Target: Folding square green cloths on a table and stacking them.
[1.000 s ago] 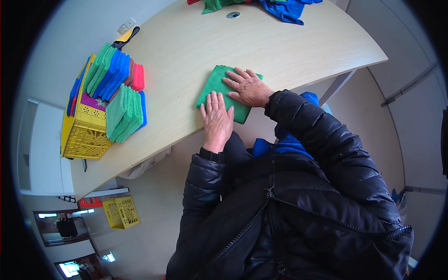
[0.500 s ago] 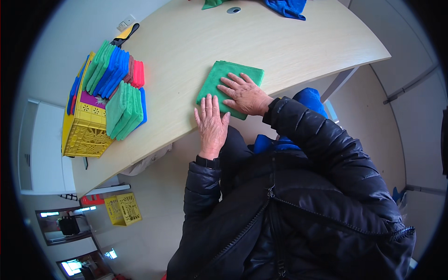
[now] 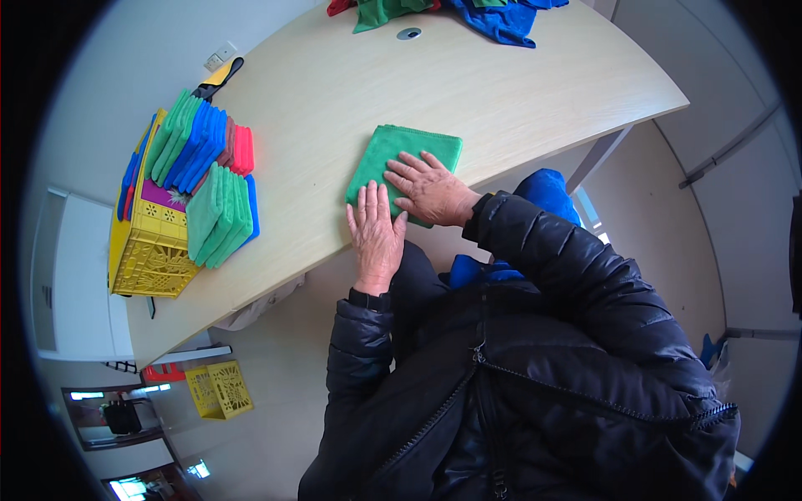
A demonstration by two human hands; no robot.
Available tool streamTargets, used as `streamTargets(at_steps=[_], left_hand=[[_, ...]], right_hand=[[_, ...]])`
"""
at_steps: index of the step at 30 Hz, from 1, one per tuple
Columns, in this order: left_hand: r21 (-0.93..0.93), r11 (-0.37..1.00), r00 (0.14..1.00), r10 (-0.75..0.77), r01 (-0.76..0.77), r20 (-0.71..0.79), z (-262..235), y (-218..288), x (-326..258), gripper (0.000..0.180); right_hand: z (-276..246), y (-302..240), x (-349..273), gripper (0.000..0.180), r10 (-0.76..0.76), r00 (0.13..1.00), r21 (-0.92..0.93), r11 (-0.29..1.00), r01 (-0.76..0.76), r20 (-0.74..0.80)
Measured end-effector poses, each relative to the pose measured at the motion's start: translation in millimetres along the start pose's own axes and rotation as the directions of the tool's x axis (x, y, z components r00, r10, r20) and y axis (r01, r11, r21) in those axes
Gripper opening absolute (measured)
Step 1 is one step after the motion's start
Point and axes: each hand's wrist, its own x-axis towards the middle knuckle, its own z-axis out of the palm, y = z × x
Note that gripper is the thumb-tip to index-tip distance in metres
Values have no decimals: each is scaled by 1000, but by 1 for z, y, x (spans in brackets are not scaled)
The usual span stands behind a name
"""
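Note:
A folded green cloth (image 3: 401,144) lies flat near the front edge of the pale wooden table (image 3: 326,150). My left hand (image 3: 378,238) rests on its lower left corner, fingers stretched out and pointing away from me. Over the middle and right part of the cloth lies my right hand (image 3: 430,190), palm down with the fingers spread. Both hands are open and grip nothing. The palms hide part of the cloth's near side.
At the left, a yellow plastic basket (image 3: 159,242) stands beside stacked folded cloths (image 3: 200,146) in green, blue, brown and red. Loose green and blue cloths (image 3: 501,21) are heaped at the far edge. A second yellow basket (image 3: 219,391) is on the floor at lower left.
The view has shifted slightly, so the table and cloth appear lower, and more of the far cloth heap shows. Both hands stay flat on the green cloth.

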Motion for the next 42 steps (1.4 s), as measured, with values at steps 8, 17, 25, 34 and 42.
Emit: streamTargets(at_steps=[8,17,25,34,42], left_hand=[[-264,964,996,-62,41,-71,-24,14,-17,51],[-793,-286,745,-279,538,606,-11,-4,-73,51],[-583,-799,709,-327,146,625,-10,-17,-81,47],[-769,-600,599,-539,220,592,-114,-70,-81,45],[-959,-277,670,-702,56,242,-253,-237,8,40]], right_hand=[[-13,28,-5,61,123,989,7,992,-122,-77],[-4,30,3,60,169,985,94,982,-166,-29],[1,-34,2,63,-63,996,148,987,54,55],[5,26,-3,52,159,982,327,938,-119,-99],[-1,25,-13,46,159,979,99,984,-146,-130]])
